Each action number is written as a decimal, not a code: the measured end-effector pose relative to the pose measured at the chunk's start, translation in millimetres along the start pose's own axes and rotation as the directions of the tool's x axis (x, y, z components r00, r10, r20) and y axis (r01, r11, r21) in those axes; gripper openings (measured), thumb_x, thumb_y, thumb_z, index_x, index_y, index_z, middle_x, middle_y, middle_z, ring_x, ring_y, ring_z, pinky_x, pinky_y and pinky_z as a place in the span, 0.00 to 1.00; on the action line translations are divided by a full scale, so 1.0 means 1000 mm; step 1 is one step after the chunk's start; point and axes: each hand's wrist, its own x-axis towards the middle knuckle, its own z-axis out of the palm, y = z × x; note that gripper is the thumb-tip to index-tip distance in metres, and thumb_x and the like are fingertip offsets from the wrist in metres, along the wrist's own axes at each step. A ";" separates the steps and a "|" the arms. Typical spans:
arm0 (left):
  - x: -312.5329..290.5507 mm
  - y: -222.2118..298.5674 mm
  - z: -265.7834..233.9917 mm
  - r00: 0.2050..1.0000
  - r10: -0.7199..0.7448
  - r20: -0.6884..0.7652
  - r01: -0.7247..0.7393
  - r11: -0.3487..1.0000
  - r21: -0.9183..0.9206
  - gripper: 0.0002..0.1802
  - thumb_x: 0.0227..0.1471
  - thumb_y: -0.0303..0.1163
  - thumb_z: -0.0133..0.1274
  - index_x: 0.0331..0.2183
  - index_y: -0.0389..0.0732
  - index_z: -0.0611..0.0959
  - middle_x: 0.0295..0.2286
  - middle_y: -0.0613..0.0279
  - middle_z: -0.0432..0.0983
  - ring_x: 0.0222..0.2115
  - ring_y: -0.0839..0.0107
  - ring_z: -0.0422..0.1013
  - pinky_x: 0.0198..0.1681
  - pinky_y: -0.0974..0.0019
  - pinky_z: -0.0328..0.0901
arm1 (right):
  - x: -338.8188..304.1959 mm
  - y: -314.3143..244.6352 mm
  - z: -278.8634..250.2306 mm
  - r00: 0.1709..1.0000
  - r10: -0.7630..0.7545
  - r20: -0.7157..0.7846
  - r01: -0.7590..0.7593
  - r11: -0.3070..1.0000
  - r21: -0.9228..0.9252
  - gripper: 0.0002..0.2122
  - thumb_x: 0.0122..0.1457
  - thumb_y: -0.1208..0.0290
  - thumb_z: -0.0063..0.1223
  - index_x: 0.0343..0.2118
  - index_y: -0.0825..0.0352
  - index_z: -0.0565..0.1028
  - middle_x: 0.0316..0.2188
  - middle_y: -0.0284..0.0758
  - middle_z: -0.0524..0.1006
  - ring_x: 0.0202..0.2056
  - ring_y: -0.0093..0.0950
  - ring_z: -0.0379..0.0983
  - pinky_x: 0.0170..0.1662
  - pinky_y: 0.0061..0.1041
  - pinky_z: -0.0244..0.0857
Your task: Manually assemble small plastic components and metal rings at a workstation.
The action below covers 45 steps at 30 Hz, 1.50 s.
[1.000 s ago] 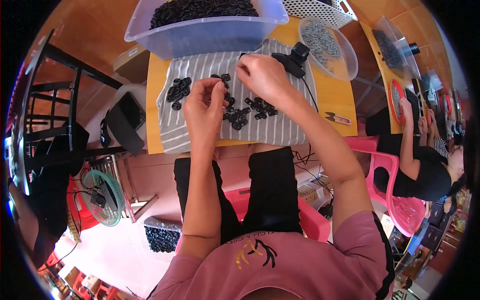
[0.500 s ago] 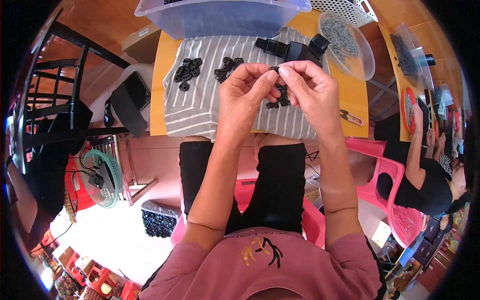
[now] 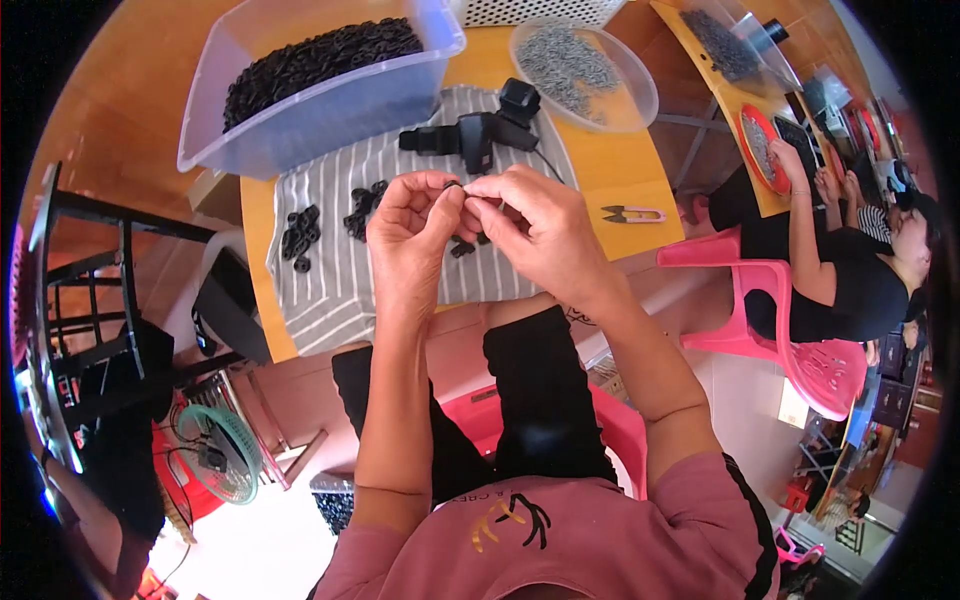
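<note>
Both hands meet over a grey striped cloth and pinch one small black part between their fingertips. My left hand holds it from the left, thumb against the curled index finger. My right hand grips its right side; the fingers cover most of the part. A small pile of black ring-like parts lies at the cloth's left. Another pile of black parts sits just beside my left hand. Under my hands, a third cluster of black pieces is partly hidden.
Behind the cloth stands a translucent bin full of black parts. A black strapped device lies near a round tray of silvery pieces. Thread snips rest at the right. A pink chair and another person are further right.
The view has turned and shifted, bringing the bin's contents into sight. My right hand has rolled over so its back shows more; both hands still pinch the small black part.
</note>
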 end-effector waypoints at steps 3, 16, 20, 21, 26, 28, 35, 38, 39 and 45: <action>0.008 0.002 0.009 1.000 0.001 0.028 -0.005 0.988 0.157 0.06 0.52 0.23 0.51 0.35 0.33 0.76 0.25 0.61 0.75 0.22 0.76 0.70 0.27 0.75 0.65 | 0.003 0.012 -0.011 1.000 -0.004 -0.006 0.005 1.000 0.023 0.03 0.51 0.78 0.55 0.28 0.67 0.74 0.23 0.38 0.72 0.23 0.35 0.72 0.25 0.28 0.64; 0.005 -0.013 0.007 0.934 -0.159 0.319 0.136 0.986 0.091 0.05 0.47 0.21 0.56 0.31 0.34 0.79 0.28 0.61 0.71 0.22 0.78 0.69 0.22 0.76 0.63 | 0.040 0.138 -0.174 0.910 0.388 -0.143 -0.414 0.861 -0.294 0.07 0.54 0.71 0.54 0.32 0.70 0.76 0.23 0.32 0.76 0.24 0.17 0.69 0.31 0.19 0.64; 0.003 -0.020 0.008 0.877 -0.220 0.426 0.210 0.975 0.070 0.06 0.47 0.18 0.55 0.32 0.33 0.78 0.29 0.58 0.71 0.23 0.76 0.70 0.23 0.75 0.65 | 0.055 0.147 -0.169 0.944 0.320 0.085 -0.258 0.871 -0.419 0.07 0.54 0.72 0.53 0.32 0.70 0.75 0.24 0.36 0.76 0.25 0.22 0.71 0.31 0.21 0.64; 0.004 -0.021 0.009 0.863 -0.225 0.452 0.218 0.974 0.068 0.06 0.47 0.18 0.55 0.32 0.33 0.78 0.29 0.58 0.71 0.23 0.76 0.70 0.23 0.75 0.65 | 0.058 0.148 -0.162 0.944 0.285 0.167 -0.196 0.890 -0.412 0.07 0.54 0.72 0.53 0.32 0.70 0.74 0.24 0.37 0.76 0.25 0.23 0.71 0.31 0.23 0.64; 0.007 -0.023 0.009 0.871 -0.217 0.442 0.208 0.976 0.068 0.07 0.46 0.18 0.55 0.32 0.32 0.78 0.29 0.56 0.71 0.24 0.75 0.71 0.24 0.74 0.67 | 0.077 0.165 -0.129 0.960 0.061 0.274 0.064 0.903 -0.425 0.06 0.53 0.71 0.51 0.28 0.68 0.75 0.25 0.39 0.75 0.31 0.37 0.71 0.35 0.34 0.64; 0.009 -0.024 0.010 0.878 -0.216 0.428 0.215 0.975 0.051 0.07 0.46 0.18 0.55 0.32 0.32 0.78 0.29 0.56 0.71 0.24 0.75 0.71 0.24 0.74 0.67 | 0.090 0.176 -0.122 0.961 0.038 0.276 0.090 0.894 -0.438 0.06 0.54 0.70 0.51 0.29 0.67 0.75 0.27 0.39 0.75 0.32 0.37 0.71 0.36 0.34 0.64; 0.011 -0.026 0.008 0.887 -0.210 0.410 0.209 0.977 0.049 0.06 0.47 0.18 0.55 0.32 0.33 0.78 0.29 0.56 0.72 0.24 0.75 0.71 0.24 0.74 0.67 | 0.115 0.204 -0.100 0.968 -0.076 0.240 0.194 0.833 -0.519 0.07 0.55 0.69 0.51 0.32 0.65 0.76 0.32 0.37 0.75 0.34 0.37 0.72 0.39 0.35 0.66; 0.012 -0.025 0.008 0.897 -0.202 0.393 0.193 0.979 0.062 0.06 0.46 0.18 0.55 0.32 0.33 0.78 0.29 0.56 0.72 0.24 0.75 0.71 0.24 0.75 0.67 | 0.112 0.198 -0.109 0.885 0.126 0.447 0.180 0.795 -0.580 0.07 0.54 0.71 0.52 0.34 0.66 0.75 0.35 0.36 0.74 0.36 0.35 0.71 0.39 0.32 0.64; 0.012 -0.025 0.008 0.897 -0.201 0.393 0.192 0.979 0.063 0.06 0.46 0.18 0.55 0.32 0.33 0.78 0.29 0.56 0.72 0.24 0.75 0.71 0.24 0.75 0.67 | 0.109 0.197 -0.114 0.886 0.125 0.447 0.180 0.795 -0.579 0.07 0.54 0.71 0.52 0.34 0.66 0.75 0.35 0.36 0.74 0.36 0.35 0.71 0.39 0.32 0.64; 0.013 -0.026 0.008 0.899 -0.221 0.378 0.213 0.975 0.064 0.06 0.47 0.18 0.55 0.32 0.34 0.78 0.29 0.57 0.72 0.24 0.76 0.71 0.24 0.76 0.68 | 0.096 0.194 -0.147 0.938 0.084 0.337 0.097 0.869 -0.485 0.07 0.55 0.71 0.52 0.34 0.67 0.75 0.28 0.33 0.75 0.27 0.28 0.71 0.32 0.27 0.64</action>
